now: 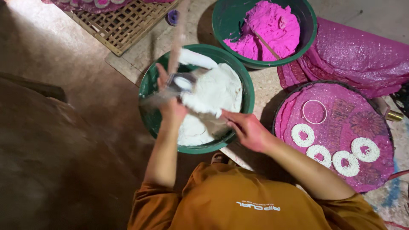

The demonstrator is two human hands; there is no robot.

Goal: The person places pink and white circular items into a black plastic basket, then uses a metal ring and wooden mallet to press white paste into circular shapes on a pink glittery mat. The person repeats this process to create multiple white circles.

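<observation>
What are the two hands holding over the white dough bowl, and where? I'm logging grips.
The left hand grips a small metal cup by its side. The right hand touches the white dough at its lower edge; a firm hold cannot be told.

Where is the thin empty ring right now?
In the head view, the thin empty metal ring lies at the right, on the round pink-covered tray, above the four white dough rings and below the green basin of pink dough.

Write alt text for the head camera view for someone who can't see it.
A person in an orange shirt works both hands over a green tub of white dough, the left hand gripping a blurred metal tool and the right hand at the dough's edge. Behind sits a green tub of pink dough; to the right, white rings lie on a round pink-covered tray.
</observation>
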